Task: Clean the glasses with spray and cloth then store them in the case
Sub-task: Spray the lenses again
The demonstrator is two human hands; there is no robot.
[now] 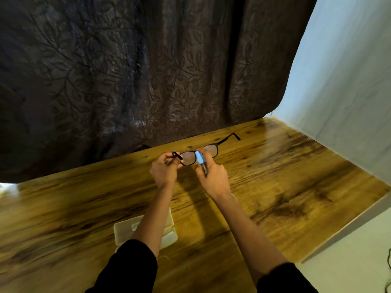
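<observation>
Black-framed glasses (212, 149) are held up above the wooden table (285, 176), arms unfolded, the right arm pointing toward the far wall. My left hand (164, 169) pinches the frame's left end at the hinge. My right hand (213, 176) grips a small spray bottle (200, 160) with a light blue top, held right against the bridge between the two lenses. A pale, open glasses case (124, 229) lies on the table near me, partly hidden under my left forearm. No cloth can be made out.
A dark leaf-patterned curtain (127, 81) hangs behind the table's far edge. A white wall (349, 92) runs along the right side. The table's right edge (349, 225) drops off to a pale floor.
</observation>
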